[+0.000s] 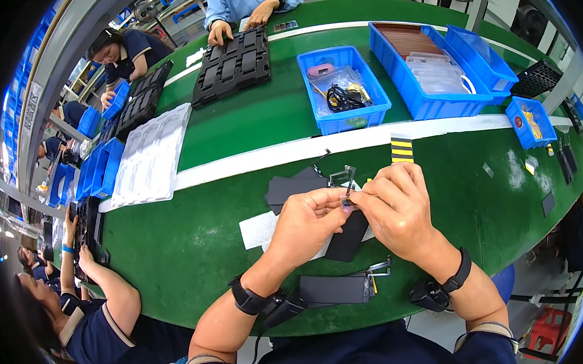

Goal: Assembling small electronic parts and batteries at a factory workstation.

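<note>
Wrists: a black strap [248,298] circles the left, a second black strap [459,271] the right.
Near edge: flat black pieces [332,289] lie on the green counter [182,262], small strips sticking out at their right end.
Left hand [307,226]: thumb and forefinger closed in a pinch on a small part [347,200].
Right hand [397,204]: fingers curled, tips brought together at that same part.
Small part: held above the counter between both hands, a thin dark strip rising from it; finer detail is too small to tell.
Under the hands: another black piece [346,241], beside a white sheet [257,230].
Beyond: yellow-and-black striped tape [402,150].
Blue bins: one bin [355,123] has black cables [344,99] inside; a larger bin [453,109] holds clear cases [436,72].
Far side: a co-worker's hands [220,32] at a black tray [235,68].
</note>
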Action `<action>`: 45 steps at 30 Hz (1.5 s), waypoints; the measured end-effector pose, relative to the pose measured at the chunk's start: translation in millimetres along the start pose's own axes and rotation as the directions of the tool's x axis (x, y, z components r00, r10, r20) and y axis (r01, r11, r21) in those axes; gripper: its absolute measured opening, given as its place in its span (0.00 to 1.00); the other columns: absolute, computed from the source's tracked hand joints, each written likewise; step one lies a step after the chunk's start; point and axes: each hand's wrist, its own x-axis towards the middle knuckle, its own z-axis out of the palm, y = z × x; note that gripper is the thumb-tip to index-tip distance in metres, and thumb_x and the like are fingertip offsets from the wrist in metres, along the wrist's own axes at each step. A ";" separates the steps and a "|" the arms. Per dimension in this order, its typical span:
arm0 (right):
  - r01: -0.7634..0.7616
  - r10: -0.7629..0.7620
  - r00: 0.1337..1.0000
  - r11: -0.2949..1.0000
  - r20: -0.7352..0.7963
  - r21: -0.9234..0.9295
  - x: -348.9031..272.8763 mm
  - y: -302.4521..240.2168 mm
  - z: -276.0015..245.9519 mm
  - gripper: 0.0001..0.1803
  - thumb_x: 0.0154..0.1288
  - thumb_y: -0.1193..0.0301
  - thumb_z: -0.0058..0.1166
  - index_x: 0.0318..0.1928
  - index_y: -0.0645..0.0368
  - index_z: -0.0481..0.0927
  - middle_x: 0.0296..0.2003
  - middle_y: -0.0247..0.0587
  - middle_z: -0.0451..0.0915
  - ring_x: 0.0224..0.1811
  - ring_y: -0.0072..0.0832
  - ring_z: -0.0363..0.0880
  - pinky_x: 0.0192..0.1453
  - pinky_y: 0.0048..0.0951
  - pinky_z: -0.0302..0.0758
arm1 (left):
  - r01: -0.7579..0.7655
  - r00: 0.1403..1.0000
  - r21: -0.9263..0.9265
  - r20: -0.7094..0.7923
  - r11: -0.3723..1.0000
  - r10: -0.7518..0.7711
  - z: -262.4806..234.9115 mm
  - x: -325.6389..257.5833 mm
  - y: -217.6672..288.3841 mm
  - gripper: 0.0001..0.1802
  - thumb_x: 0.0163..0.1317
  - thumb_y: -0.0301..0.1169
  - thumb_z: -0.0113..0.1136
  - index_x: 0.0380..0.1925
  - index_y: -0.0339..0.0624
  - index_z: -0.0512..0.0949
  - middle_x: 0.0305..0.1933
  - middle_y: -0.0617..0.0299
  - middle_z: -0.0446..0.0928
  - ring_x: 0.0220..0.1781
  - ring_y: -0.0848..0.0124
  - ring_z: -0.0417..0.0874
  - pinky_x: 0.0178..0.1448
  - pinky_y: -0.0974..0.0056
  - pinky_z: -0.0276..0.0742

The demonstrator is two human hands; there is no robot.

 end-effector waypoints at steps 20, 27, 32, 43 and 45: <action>0.003 -0.001 1.000 0.996 -0.019 0.085 0.6 -0.5 5.3 0.10 0.40 0.79 0.60 0.29 0.60 0.78 0.26 0.33 0.74 0.32 0.32 0.73 0.41 0.35 0.67 | -0.029 0.999 0.038 -0.044 0.999 0.031 -0.8 -1.2 4.5 0.14 0.58 0.23 0.59 0.45 0.32 0.77 0.38 0.60 0.81 0.35 0.82 0.78 0.33 0.76 0.74; -0.007 0.008 1.000 0.999 -0.023 0.040 1.4 -3.5 5.5 0.12 0.39 0.81 0.60 0.30 0.61 0.79 0.27 0.33 0.74 0.32 0.32 0.73 0.39 0.34 0.67 | -0.046 0.997 0.088 -0.053 0.995 0.051 0.1 -1.5 3.2 0.14 0.57 0.23 0.59 0.45 0.32 0.78 0.37 0.60 0.81 0.33 0.82 0.77 0.33 0.76 0.74; 0.077 -0.077 0.997 0.996 -0.006 -0.036 0.5 -2.3 4.0 0.11 0.41 0.77 0.59 0.31 0.62 0.79 0.28 0.34 0.75 0.33 0.33 0.72 0.40 0.36 0.68 | -0.056 0.997 0.098 -0.048 0.994 0.061 0.9 -1.5 3.7 0.14 0.57 0.23 0.59 0.44 0.32 0.78 0.36 0.62 0.81 0.31 0.83 0.76 0.32 0.76 0.73; 0.091 -0.089 0.996 0.989 0.024 -0.117 -0.1 -2.2 6.3 0.11 0.43 0.74 0.54 0.31 0.63 0.78 0.29 0.36 0.74 0.33 0.33 0.73 0.42 0.39 0.68 | -0.083 0.993 0.117 -0.072 0.990 0.092 3.4 -2.2 5.5 0.14 0.56 0.24 0.62 0.44 0.32 0.79 0.35 0.63 0.81 0.31 0.83 0.76 0.32 0.76 0.73; 0.090 -0.090 0.996 0.989 0.009 -0.121 0.2 -2.6 6.6 0.10 0.43 0.74 0.54 0.31 0.63 0.77 0.29 0.36 0.74 0.33 0.33 0.73 0.42 0.39 0.68 | -0.089 0.992 0.132 -0.076 0.987 0.099 3.7 -1.6 4.1 0.14 0.57 0.24 0.62 0.44 0.32 0.79 0.35 0.63 0.81 0.31 0.83 0.76 0.32 0.76 0.73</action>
